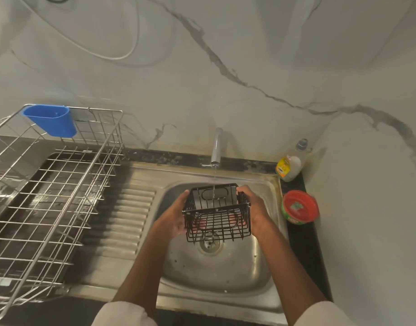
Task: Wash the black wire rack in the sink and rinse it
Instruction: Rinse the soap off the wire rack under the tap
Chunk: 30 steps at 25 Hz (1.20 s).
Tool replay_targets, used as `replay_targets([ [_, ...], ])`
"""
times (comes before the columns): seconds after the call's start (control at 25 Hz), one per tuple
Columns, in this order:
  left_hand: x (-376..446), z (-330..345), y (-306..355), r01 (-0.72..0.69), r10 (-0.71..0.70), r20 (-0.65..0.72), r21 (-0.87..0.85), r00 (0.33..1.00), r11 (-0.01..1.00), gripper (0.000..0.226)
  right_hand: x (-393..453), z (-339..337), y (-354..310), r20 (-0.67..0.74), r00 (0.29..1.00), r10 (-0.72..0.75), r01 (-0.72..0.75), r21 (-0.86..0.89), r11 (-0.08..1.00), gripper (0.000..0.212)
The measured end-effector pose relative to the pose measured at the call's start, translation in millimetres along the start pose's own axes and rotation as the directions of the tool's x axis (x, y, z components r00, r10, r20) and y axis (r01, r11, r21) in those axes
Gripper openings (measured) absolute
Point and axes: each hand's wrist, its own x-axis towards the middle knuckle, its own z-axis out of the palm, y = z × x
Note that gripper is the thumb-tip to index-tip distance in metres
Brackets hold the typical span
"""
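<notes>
both hands are on the black wire rack (217, 211), holding it up over the basin of the steel sink (216, 276), right above the drain (210, 244). the left hand (176, 220) grips the rack's left side with the thumb up along the top edge and the fingers curled underneath, you can see fingertips through the wire bottom. the right hand (253, 208) does the same on the right side, thumb over the top rim, fingers wrapped under. the rack is a small box-shaped basket, open side up, with a solid black back panel that has an oval cutout, and that panel faces the wall.

the tap (216, 147) is running, a thin stream of water (214, 182) drops straight into the back part of the rack by that panel.

off to the left there's a big silver wire dish rack (49, 191) sitting on the counter next to the ribbed drainboard (127, 215), with a blue plastic cutlery holder (52, 120) hooked on its back corner. on the right ledge there's a dish soap bottle (290, 164) in the corner and a red tub (300, 207) with a green rim just in front of it. white sleeves (122, 314) at the bottom edge.
</notes>
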Motion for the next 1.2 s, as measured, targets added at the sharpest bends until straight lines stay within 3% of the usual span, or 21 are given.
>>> replay_targets([
  [0.16,1,-15,4,-0.029,0.033,-0.055,0.063,0.998,0.998,0.079,-8,7,2,0.023,0.999,-0.029,0.029,0.005,1.000,0.016],
  [0.48,9,5,-2,-0.013,0.008,0.049,0.102,0.999,0.995,0.080,-12,-17,4,0.009,1.000,-0.002,0.001,0.063,0.998,0.023],
  [0.6,8,13,1,-0.024,0.016,0.075,0.113,0.997,0.993,0.073,-9,-24,6,-0.010,1.000,0.011,-0.011,0.078,0.997,0.037],
  [0.76,5,19,4,-0.012,0.000,0.119,0.096,0.993,0.995,0.061,-16,-31,1,-0.070,0.997,-0.008,0.011,0.048,0.999,0.025],
  [0.88,2,23,6,-0.029,0.022,0.115,0.059,0.993,0.998,0.046,-17,-32,-3,-0.122,0.990,-0.069,0.066,-0.032,0.997,0.029],
  [0.96,5,25,7,-0.087,0.068,0.128,0.145,0.989,0.986,0.045,-18,-32,-6,-0.168,0.973,-0.157,0.136,-0.133,0.982,0.033],
  [1.08,17,23,5,-0.150,0.091,0.196,0.314,0.976,0.938,0.057,-25,-34,-9,-0.193,0.945,-0.266,0.210,-0.268,0.940,0.041],
  [1.2,27,17,4,-0.116,0.029,0.286,0.292,0.958,0.950,0.075,-36,-37,-10,-0.141,0.929,-0.341,0.270,-0.370,0.889,0.055],
])
